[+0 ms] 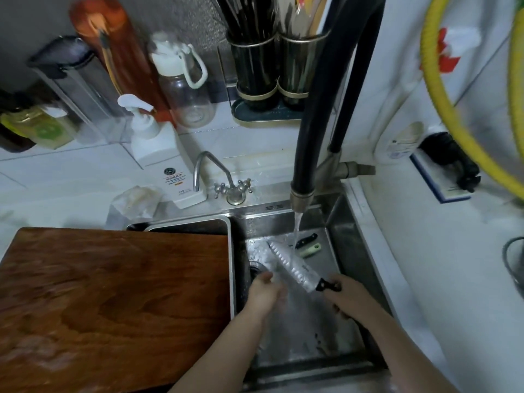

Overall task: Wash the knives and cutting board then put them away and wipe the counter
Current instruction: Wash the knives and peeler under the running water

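My right hand (347, 296) grips the black handle of a large dimpled knife (292, 269) and holds its blade tip under the running water in the steel sink (354, 268). My left hand (266, 290) hangs beside the blade with its fingers curled; it is blurred, and I cannot tell whether it touches the steel. Two smaller knives, one black-handled (306, 241) and one pale green (310, 250), lie on the sink floor behind the stream. A wet wooden cutting board (113, 302) lies across the sink's left part and the counter.
The black pull-down faucet (320, 117) pours water. A small chrome tap (226, 180), a white pump bottle (164, 154), a crumpled cloth (136, 202), bottles and a utensil holder (272, 69) stand behind the sink. A white wall and yellow hose (453, 114) are at right.
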Demonstrator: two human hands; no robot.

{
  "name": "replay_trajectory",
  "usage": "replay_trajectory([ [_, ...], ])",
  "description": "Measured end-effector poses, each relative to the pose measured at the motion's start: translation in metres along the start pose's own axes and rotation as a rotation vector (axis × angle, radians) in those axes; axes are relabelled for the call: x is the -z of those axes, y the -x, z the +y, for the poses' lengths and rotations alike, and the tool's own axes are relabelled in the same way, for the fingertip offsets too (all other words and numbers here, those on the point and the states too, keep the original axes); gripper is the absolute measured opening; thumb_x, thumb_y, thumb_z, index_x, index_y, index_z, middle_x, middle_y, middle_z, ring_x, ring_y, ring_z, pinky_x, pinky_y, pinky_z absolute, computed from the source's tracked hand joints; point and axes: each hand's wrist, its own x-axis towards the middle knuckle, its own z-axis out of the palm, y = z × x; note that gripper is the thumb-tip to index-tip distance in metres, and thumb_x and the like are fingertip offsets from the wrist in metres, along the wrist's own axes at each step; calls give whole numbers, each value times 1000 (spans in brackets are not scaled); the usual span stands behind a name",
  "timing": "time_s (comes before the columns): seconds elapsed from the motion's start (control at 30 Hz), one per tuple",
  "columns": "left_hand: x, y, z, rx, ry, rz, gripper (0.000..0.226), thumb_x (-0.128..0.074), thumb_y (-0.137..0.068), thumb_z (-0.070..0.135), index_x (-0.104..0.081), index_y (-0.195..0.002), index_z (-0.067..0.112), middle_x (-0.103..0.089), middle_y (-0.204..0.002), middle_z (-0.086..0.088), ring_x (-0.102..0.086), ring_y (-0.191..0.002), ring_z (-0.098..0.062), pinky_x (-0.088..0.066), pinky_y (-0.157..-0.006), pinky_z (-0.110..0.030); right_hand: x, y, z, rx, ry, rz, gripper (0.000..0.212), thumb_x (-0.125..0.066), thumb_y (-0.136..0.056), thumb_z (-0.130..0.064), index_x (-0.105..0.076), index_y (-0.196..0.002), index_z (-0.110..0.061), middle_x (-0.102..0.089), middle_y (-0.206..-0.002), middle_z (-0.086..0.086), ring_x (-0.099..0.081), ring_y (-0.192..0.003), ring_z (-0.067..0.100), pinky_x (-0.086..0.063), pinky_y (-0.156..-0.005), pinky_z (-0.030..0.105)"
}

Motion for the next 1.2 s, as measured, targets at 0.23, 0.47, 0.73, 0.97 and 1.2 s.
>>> replay_trajectory([
  [0.23, -22, -12, 37, 86, 230, -8, 54, -71, -80, 5, -42, -125, 10, -62, -105, -18, -55, -75, -22, -46, -55, -28, 2, 22, 2, 13, -169, 8, 9, -58, -86, -15, -61, -95, -17, -62, -61, 4, -57, -57, 19, -42, -49, 26],
  [0.47, -29, -25, 58, 39, 523, 56, 17, -68, -85, 8, -58, -97, 6, -69, -88, -17, -65, -72, -28, -57, -80, -45, 2, 37, 0, 29, -356, -18, 23, -63, -88, -28, -63, -83, -6, -55, -57, 8, -52, -51, 21, -41, -46, 26],
  [0.73, -24, -22, 63, -100, 554, 83, 26, -62, -90, 32, -62, -77, 10, -68, -74, -7, -65, -71, -24, -55, -77, -39, 2, 37, -12, 94, -379, 18, 27, -65, -86, -34, -60, -78, -9, -57, -51, -1, -52, -44, 11, -41, -42, 19],
  [0.97, -27, -6, 19, -42, 388, -60, 24, -74, -80, 14, -54, -68, 15, -57, -54, 3, -50, -43, -11, -49, -51, -25, -9, 21, -32, 136, -488, 72, 23, -66, -86, -29, -63, -83, -6, -61, -61, 4, -56, -49, 11, -41, -46, 26],
  [1.2, -26, 3, 14, -120, 183, 15, 19, -68, -86, 14, -54, -99, 16, -62, -93, -6, -59, -78, -18, -50, -65, -28, -22, 16, -35, 237, -317, 159, 21, -63, -86, -11, -61, -95, -29, -67, -87, -7, -64, -80, 10, -52, -71, 21],
])
